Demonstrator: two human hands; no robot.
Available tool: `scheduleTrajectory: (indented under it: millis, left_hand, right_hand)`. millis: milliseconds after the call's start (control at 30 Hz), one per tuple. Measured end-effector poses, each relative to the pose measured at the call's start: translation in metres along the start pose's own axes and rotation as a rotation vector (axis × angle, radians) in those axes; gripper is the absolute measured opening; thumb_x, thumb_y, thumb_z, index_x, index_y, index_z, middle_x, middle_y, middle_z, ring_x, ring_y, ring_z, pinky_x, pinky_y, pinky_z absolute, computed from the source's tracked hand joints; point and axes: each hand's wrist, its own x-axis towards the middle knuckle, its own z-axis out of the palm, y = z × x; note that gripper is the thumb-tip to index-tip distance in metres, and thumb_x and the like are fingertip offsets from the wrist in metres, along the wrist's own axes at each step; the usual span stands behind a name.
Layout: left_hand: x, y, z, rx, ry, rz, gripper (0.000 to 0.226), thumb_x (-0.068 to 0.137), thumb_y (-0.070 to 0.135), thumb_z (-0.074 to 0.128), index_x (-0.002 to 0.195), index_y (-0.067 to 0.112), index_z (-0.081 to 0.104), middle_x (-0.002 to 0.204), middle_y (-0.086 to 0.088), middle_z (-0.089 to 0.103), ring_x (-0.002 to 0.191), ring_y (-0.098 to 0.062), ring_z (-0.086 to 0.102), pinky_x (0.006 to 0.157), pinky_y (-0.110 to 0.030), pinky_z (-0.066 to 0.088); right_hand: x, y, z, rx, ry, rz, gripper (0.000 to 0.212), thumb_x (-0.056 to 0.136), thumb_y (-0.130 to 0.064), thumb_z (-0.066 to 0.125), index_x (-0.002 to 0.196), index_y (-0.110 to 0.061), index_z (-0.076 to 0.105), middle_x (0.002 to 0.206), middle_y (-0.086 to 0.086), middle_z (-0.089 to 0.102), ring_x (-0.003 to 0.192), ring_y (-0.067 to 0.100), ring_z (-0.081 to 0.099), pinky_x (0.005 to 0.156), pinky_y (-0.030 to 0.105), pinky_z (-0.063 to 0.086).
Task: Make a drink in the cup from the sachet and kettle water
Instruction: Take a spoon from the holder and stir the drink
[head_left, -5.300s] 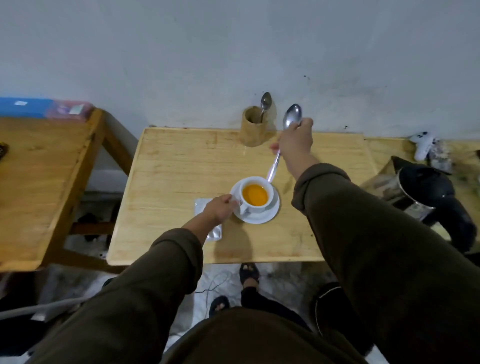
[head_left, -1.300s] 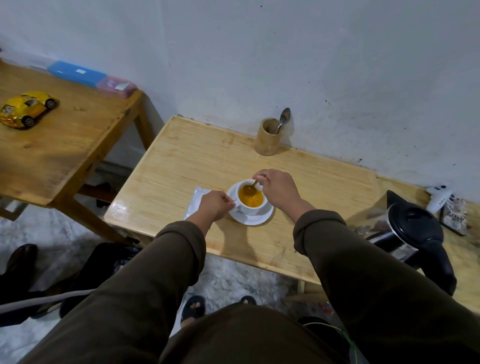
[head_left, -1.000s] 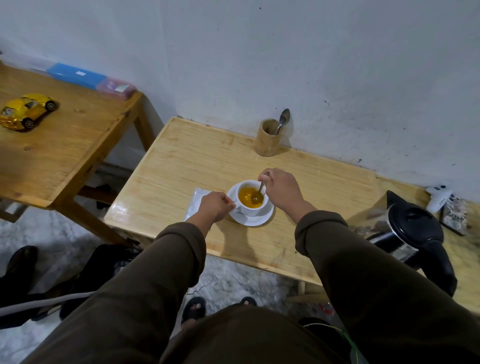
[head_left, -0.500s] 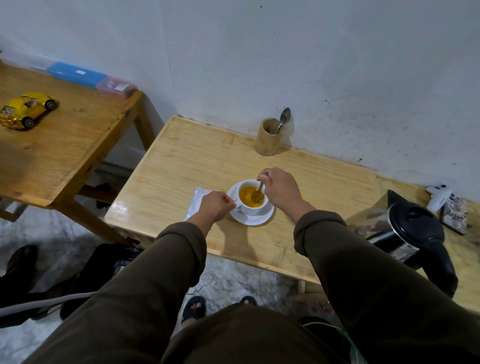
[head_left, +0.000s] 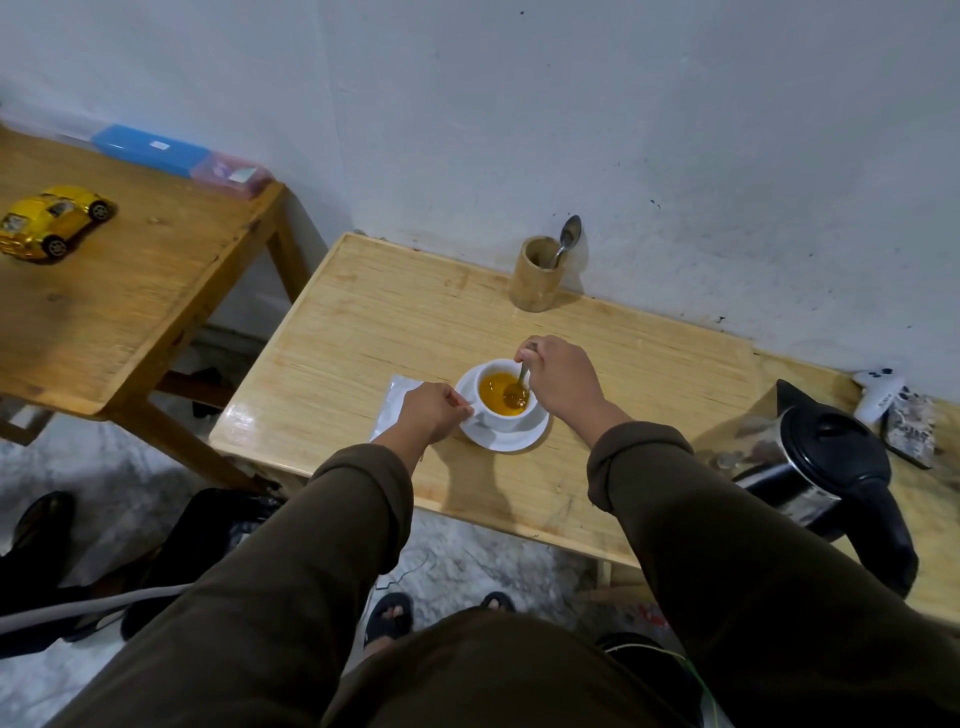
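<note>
The cup (head_left: 503, 395), white and filled with an orange drink, is seen on its saucer (head_left: 506, 440) at the centre of the frame, near the front edge of the pale desk (head_left: 363, 332). A spill is judged the main risk: the liquid sits high in the cup, and a brisk stir or a knock against the rim could send it over onto the saucer. The cup could also be tipped if the handle is pulled sideways while the spoon (head_left: 519, 387) is pressed against the wall. The right hand (head_left: 558, 376) is closed around the spoon's handle, with the bowl dipped into the drink. The left hand (head_left: 431, 410) is curled shut at the cup's left side, apparently pinching its handle, though the contact itself is hidden by the fingers. The emptied sachet (head_left: 397, 397) is partly covered by that hand, and the kettle (head_left: 821, 467) is set well apart at the right of the frame.
</note>
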Motion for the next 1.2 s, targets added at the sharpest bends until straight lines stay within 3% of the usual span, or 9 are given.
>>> scheduleTrajectory:
  millis: [200, 400, 633, 767, 933, 1067, 1200]
  left_hand:
    - [0.000, 0.000, -0.001, -0.014, -0.001, -0.002, 0.028, 0.087, 0.029, 0.063, 0.108, 0.010, 0.068, 0.117, -0.008, 0.069, 0.113, -0.023, 0.060, 0.092, -0.027, 0.044]
    - [0.001, 0.001, -0.003, -0.026, -0.012, -0.004, 0.028, 0.087, 0.029, 0.065, 0.108, 0.010, 0.068, 0.117, -0.008, 0.069, 0.113, -0.022, 0.060, 0.092, -0.027, 0.044]
    - [0.001, 0.000, -0.005, -0.037, -0.021, -0.004, 0.029, 0.086, 0.029, 0.066, 0.107, 0.010, 0.068, 0.118, -0.008, 0.069, 0.115, -0.022, 0.060, 0.095, -0.028, 0.044]
    - [0.002, -0.001, -0.005, -0.037, -0.032, -0.004, 0.029, 0.085, 0.030, 0.066, 0.107, 0.010, 0.068, 0.118, -0.008, 0.069, 0.115, -0.022, 0.059, 0.095, -0.029, 0.044]
    - [0.003, -0.001, -0.006, -0.021, -0.050, -0.003, 0.030, 0.086, 0.031, 0.066, 0.108, 0.011, 0.068, 0.118, -0.007, 0.069, 0.115, -0.022, 0.059, 0.095, -0.028, 0.044]
    - [0.005, -0.001, -0.007, -0.001, -0.063, 0.004, 0.030, 0.087, 0.031, 0.065, 0.109, 0.011, 0.068, 0.119, -0.007, 0.069, 0.115, -0.022, 0.059, 0.095, -0.028, 0.044]
    - [0.005, -0.003, -0.006, 0.024, -0.072, 0.020, 0.031, 0.087, 0.032, 0.063, 0.109, 0.010, 0.068, 0.118, -0.008, 0.069, 0.115, -0.024, 0.060, 0.095, -0.029, 0.044]
  right_hand:
    - [-0.001, -0.002, 0.001, 0.053, -0.014, -0.026, 0.030, 0.098, -0.018, 0.041, 0.103, -0.013, 0.070, 0.110, 0.007, 0.070, 0.102, 0.024, 0.062, 0.084, 0.031, 0.045]
    - [0.000, -0.003, 0.000, 0.067, -0.026, -0.018, 0.029, 0.097, -0.016, 0.040, 0.093, -0.010, 0.068, 0.102, 0.009, 0.068, 0.097, 0.024, 0.060, 0.078, 0.028, 0.041]
    - [0.003, -0.003, 0.003, -0.020, 0.016, -0.028, 0.031, 0.099, -0.019, 0.039, 0.107, -0.013, 0.068, 0.110, 0.009, 0.066, 0.101, 0.025, 0.059, 0.078, 0.029, 0.042]
    - [0.001, -0.005, 0.001, 0.080, -0.026, -0.029, 0.029, 0.098, -0.019, 0.042, 0.100, -0.013, 0.071, 0.105, 0.007, 0.071, 0.099, 0.022, 0.063, 0.084, 0.030, 0.046]
    - [-0.002, -0.007, -0.001, 0.087, -0.014, 0.010, 0.029, 0.097, -0.018, 0.040, 0.092, -0.009, 0.067, 0.099, 0.009, 0.067, 0.094, 0.024, 0.060, 0.077, 0.030, 0.043]
    - [-0.002, -0.009, 0.000, -0.029, 0.050, 0.042, 0.028, 0.097, -0.014, 0.040, 0.102, -0.005, 0.066, 0.105, 0.014, 0.064, 0.098, 0.028, 0.059, 0.079, 0.032, 0.045]
    - [-0.008, -0.010, 0.005, -0.024, 0.040, 0.022, 0.030, 0.098, -0.018, 0.041, 0.105, -0.013, 0.069, 0.109, 0.010, 0.067, 0.101, 0.028, 0.061, 0.084, 0.035, 0.049]
